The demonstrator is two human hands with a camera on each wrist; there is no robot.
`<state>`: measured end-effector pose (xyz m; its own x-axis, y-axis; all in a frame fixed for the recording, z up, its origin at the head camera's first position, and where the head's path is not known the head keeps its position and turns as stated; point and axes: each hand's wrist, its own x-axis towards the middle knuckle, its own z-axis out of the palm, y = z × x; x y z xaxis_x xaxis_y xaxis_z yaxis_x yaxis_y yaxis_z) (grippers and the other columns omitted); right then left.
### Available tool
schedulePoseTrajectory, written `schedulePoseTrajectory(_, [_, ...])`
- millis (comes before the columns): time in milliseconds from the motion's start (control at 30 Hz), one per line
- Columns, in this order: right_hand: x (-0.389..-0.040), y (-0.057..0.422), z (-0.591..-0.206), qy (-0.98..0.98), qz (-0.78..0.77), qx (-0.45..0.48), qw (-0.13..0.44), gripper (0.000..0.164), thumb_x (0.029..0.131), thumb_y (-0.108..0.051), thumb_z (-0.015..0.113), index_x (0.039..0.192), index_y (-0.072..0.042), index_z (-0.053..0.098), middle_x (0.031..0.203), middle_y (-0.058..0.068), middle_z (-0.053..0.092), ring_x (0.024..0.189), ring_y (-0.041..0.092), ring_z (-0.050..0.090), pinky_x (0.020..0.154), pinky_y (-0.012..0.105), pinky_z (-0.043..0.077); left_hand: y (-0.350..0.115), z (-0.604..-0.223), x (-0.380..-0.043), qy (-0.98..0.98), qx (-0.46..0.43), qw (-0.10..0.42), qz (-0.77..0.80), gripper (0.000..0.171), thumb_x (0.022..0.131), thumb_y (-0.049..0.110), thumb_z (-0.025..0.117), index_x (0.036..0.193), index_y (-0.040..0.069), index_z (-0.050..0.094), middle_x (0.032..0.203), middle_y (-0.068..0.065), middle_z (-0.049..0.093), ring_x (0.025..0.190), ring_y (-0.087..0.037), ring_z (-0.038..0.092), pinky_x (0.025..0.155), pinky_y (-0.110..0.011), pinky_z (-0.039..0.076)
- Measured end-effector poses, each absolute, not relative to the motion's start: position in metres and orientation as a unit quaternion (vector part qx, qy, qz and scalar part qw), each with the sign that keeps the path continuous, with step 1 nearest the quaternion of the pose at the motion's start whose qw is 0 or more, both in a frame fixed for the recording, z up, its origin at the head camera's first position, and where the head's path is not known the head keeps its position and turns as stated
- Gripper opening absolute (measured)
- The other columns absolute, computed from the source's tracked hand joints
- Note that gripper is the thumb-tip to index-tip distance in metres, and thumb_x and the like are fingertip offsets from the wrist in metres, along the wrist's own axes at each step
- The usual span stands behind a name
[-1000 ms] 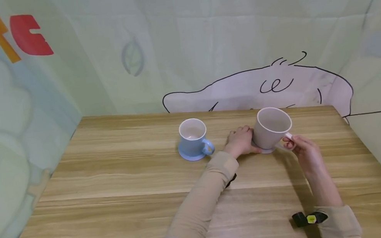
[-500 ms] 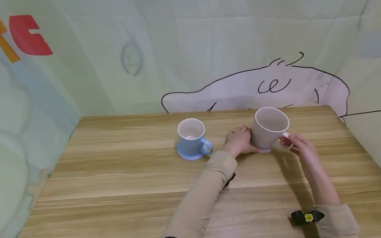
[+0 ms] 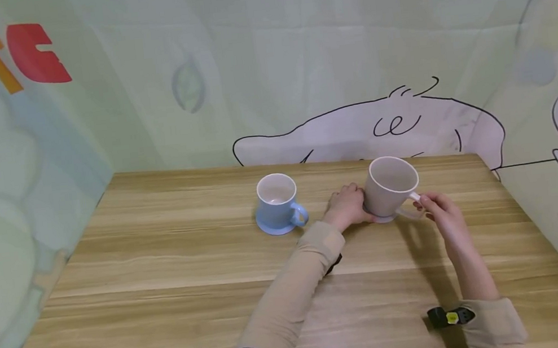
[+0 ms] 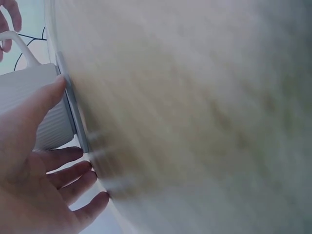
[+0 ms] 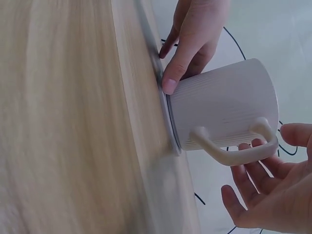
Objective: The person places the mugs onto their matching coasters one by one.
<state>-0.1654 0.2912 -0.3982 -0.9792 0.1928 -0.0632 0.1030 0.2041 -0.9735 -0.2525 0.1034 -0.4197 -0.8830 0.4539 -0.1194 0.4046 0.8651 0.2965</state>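
Observation:
A pale grey-white ribbed mug (image 3: 388, 193) stands upright on a thin grey coaster (image 3: 385, 219) toward the back right of the table. My left hand (image 3: 345, 208) holds the coaster's edge at the mug's base; in the left wrist view, its thumb (image 4: 57, 87) and index finger lie on opposite sides of the rim. At the mug's handle (image 5: 234, 155) is my right hand (image 3: 445, 218). Its fingers (image 5: 258, 170) are loosely bent beside the handle, and the thumb is apart from them near the handle's upper end. Part of the coaster is hidden under the mug.
To the left, a blue mug (image 3: 276, 200) with a white inside stands on a blue coaster (image 3: 276, 229), handle facing right. The wooden table (image 3: 169, 299) runs back to a printed cloth backdrop (image 3: 248, 75), with more cloth at both sides.
My right hand's fingers have loosened and drawn back slightly from the handle. The left hand, grey-white mug and coaster look nearly still; the head view has shifted a little.

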Motion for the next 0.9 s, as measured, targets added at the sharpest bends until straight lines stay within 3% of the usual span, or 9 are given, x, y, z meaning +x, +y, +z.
schedulePoseTrajectory(100, [-0.166,0.290,-0.397,-0.792,0.601,-0.095,0.050,0.013,0.100,-0.030,0.049,0.103,-0.020,0.057,0.081,-0.027,0.059,0.089,-0.003,0.050,0.087,0.021,0.036,0.103,-0.420,-0.252,0.962,0.222,0.092,0.129,0.071,0.079,0.055,0.072,0.133,0.012,0.055,0.131,0.000,0.053,0.121,-0.016,0.048,0.101,-0.035,0.043])
schedulePoseTrajectory(267, [-0.165,0.286,-0.392,-0.822,0.555,-0.110,0.062,0.035,0.100,-0.032,0.047,0.119,-0.004,0.052,0.086,-0.031,0.052,0.092,-0.005,0.045,0.086,0.021,0.032,0.102,-0.420,-0.251,0.963,0.220,0.090,0.123,0.068,0.078,0.055,0.072,0.129,0.012,0.057,0.127,0.000,0.054,0.118,-0.016,0.050,0.098,-0.034,0.045])
schedulePoseTrajectory(433, [-0.165,0.282,-0.389,-0.844,0.517,-0.118,0.073,0.045,0.100,-0.034,0.047,0.127,0.002,0.049,0.089,-0.030,0.049,0.092,-0.007,0.044,0.085,0.022,0.032,0.103,-0.417,-0.247,0.964,0.215,0.092,0.128,0.064,0.079,0.053,0.072,0.126,0.011,0.059,0.126,-0.001,0.056,0.116,-0.016,0.051,0.094,-0.033,0.046])
schedulePoseTrajectory(567, [-0.165,0.278,-0.388,-0.860,0.487,-0.118,0.098,0.042,0.100,-0.028,0.048,0.129,0.003,0.048,0.102,-0.016,0.055,0.091,-0.005,0.045,0.079,0.018,0.035,0.103,-0.415,-0.244,0.965,0.209,0.091,0.130,0.066,0.080,0.053,0.071,0.128,0.010,0.058,0.131,-0.001,0.055,0.119,-0.017,0.051,0.096,-0.034,0.046])
schedulePoseTrajectory(733, [-0.163,0.273,-0.385,-0.892,0.415,-0.087,0.155,0.039,0.098,-0.016,0.050,0.130,0.005,0.047,0.121,0.022,0.056,0.106,0.024,0.051,0.084,0.030,0.035,0.102,-0.413,-0.238,0.968,0.203,0.085,0.120,0.068,0.083,0.054,0.067,0.133,0.010,0.053,0.137,-0.002,0.053,0.121,-0.017,0.051,0.095,-0.035,0.047])
schedulePoseTrajectory(800, [-0.162,0.271,-0.384,-0.903,0.384,-0.075,0.177,0.039,0.096,-0.015,0.052,0.130,0.004,0.048,0.123,0.026,0.055,0.111,0.035,0.050,0.088,0.040,0.033,0.100,-0.412,-0.235,0.969,0.200,0.081,0.118,0.068,0.084,0.054,0.065,0.135,0.010,0.053,0.135,-0.002,0.054,0.119,-0.017,0.052,0.094,-0.035,0.048])
schedulePoseTrajectory(900, [-0.159,0.267,-0.382,-0.917,0.341,-0.067,0.194,0.041,0.096,-0.019,0.053,0.131,0.002,0.049,0.124,0.026,0.056,0.116,0.040,0.047,0.093,0.052,0.029,0.098,-0.411,-0.230,0.972,0.193,0.066,0.120,0.065,0.085,0.054,0.065,0.131,0.010,0.055,0.127,-0.003,0.057,0.114,-0.018,0.054,0.089,-0.034,0.049])
